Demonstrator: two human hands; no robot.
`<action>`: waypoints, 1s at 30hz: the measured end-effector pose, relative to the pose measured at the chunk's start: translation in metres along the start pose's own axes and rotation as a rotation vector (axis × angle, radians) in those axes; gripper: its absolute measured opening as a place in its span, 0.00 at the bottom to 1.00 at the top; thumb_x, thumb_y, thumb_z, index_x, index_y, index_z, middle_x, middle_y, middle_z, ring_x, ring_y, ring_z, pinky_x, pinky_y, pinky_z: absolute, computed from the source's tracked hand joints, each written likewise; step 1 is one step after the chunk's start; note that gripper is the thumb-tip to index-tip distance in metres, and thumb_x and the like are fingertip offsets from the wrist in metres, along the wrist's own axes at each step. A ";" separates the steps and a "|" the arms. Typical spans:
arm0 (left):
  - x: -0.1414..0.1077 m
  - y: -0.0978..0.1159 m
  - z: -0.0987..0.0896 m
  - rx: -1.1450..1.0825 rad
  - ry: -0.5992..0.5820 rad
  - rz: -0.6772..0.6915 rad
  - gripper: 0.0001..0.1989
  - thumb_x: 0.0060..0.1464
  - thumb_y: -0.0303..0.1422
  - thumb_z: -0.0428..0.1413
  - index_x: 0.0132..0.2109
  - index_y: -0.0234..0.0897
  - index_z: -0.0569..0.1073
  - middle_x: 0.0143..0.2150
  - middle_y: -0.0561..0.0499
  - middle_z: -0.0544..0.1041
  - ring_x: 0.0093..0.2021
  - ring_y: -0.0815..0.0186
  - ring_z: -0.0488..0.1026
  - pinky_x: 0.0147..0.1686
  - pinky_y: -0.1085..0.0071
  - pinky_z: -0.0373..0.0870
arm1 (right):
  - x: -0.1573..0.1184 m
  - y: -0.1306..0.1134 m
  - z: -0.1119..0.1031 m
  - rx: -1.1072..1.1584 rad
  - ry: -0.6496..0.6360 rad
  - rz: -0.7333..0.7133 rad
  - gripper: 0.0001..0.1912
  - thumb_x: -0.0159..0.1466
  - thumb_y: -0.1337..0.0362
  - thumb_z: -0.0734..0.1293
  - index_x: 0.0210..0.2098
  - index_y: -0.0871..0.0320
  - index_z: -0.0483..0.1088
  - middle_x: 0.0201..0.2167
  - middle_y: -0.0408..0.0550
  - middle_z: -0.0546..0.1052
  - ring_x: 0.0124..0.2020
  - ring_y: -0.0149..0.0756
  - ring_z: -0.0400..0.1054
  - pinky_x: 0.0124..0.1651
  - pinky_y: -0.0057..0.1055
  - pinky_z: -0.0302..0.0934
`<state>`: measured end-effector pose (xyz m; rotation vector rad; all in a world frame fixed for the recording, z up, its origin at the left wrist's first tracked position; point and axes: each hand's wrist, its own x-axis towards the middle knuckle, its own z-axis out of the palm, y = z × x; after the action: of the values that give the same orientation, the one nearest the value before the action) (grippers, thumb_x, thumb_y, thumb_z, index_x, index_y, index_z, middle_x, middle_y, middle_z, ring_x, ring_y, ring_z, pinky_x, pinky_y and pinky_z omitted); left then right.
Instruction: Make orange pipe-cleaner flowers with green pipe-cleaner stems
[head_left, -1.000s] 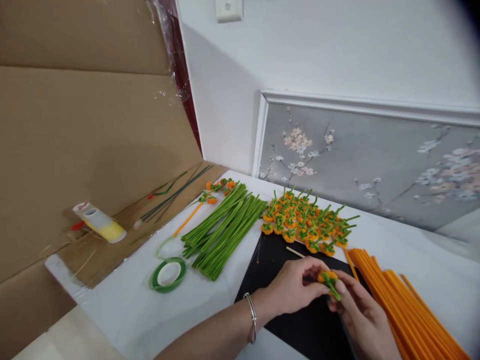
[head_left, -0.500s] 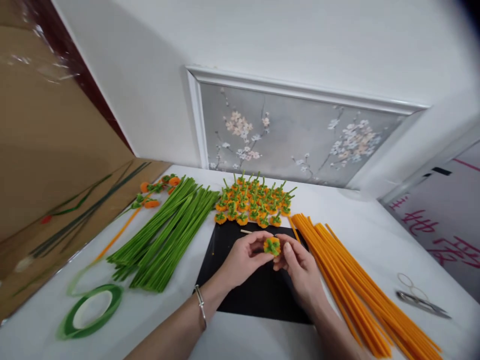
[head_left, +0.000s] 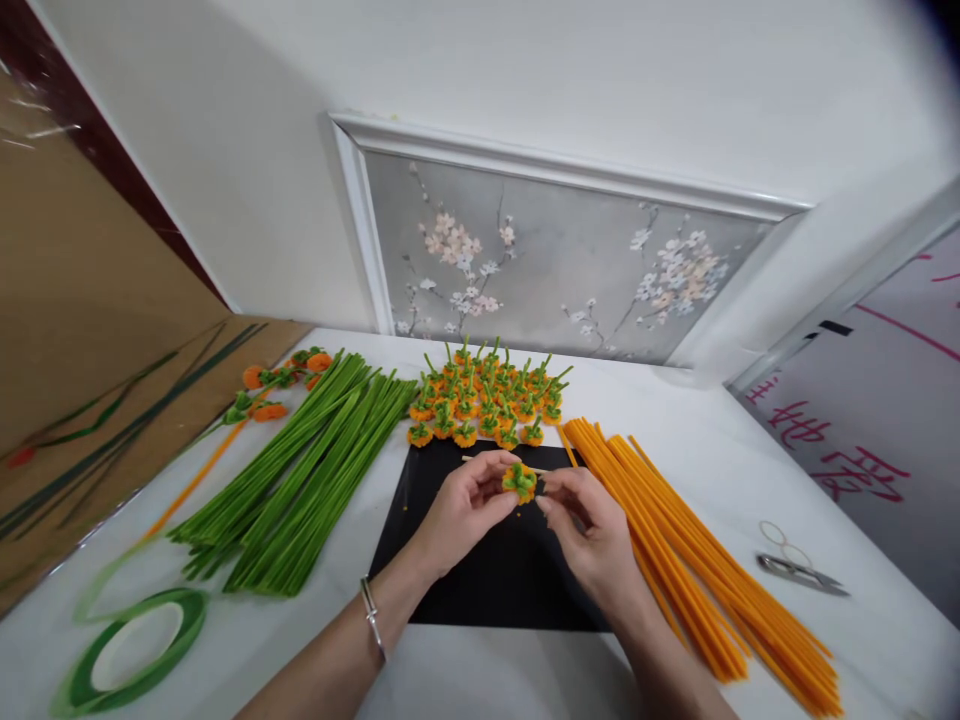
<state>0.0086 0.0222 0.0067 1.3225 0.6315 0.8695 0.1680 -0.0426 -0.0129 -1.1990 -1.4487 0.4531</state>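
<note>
My left hand point(head_left: 469, 510) pinches a small flower head point(head_left: 519, 482) of fuzzy orange and green pipe cleaner, its green top facing me. Close at the flower's right edge is my right hand point(head_left: 589, 515), fingers curled, with a gap showing between thumb and forefinger tips. Both hands are above a black mat point(head_left: 495, 590). A thin pale stick point(head_left: 474, 459) lies behind them, partly hidden by my left hand. Beyond the mat stand rows of similar orange flower heads point(head_left: 465, 433) with green stems pointing up.
Green pipe cleaners point(head_left: 300, 480) lie left, orange ones point(head_left: 675, 530) right. Green floral tape point(head_left: 135, 655) rests at the front left. Finished orange flowers point(head_left: 268, 410) lie at the back left. Small scissors point(head_left: 799, 572) are far right. A wall with a framed floral panel point(head_left: 555, 270) closes the back.
The view has shifted, so the table's things appear farther left. My right thumb and forefinger have moved to the flower's right edge. The flower has turned slightly and stays in my left hand.
</note>
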 end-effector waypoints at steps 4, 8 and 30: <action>-0.001 0.002 0.001 0.009 0.017 -0.019 0.14 0.49 0.28 0.60 0.45 0.34 0.70 0.43 0.48 0.74 0.45 0.62 0.73 0.45 0.67 0.69 | 0.001 -0.007 0.002 -0.116 -0.040 -0.095 0.07 0.62 0.69 0.65 0.40 0.53 0.71 0.36 0.47 0.73 0.35 0.35 0.69 0.36 0.30 0.66; -0.002 0.004 0.002 0.013 -0.023 -0.035 0.13 0.50 0.29 0.60 0.44 0.34 0.70 0.44 0.47 0.74 0.45 0.62 0.73 0.46 0.66 0.69 | 0.001 -0.008 0.005 -0.150 -0.049 -0.123 0.10 0.63 0.69 0.64 0.42 0.51 0.72 0.39 0.49 0.74 0.42 0.38 0.70 0.46 0.35 0.66; -0.003 0.002 0.006 -0.161 0.055 -0.190 0.15 0.56 0.42 0.57 0.39 0.33 0.75 0.36 0.48 0.74 0.36 0.67 0.72 0.35 0.73 0.72 | 0.003 -0.008 0.010 0.649 -0.043 0.622 0.16 0.60 0.51 0.68 0.33 0.59 0.67 0.24 0.41 0.69 0.23 0.26 0.63 0.26 0.25 0.60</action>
<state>0.0116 0.0169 0.0095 1.0788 0.7030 0.7861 0.1561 -0.0400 -0.0073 -1.0724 -0.8181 1.2710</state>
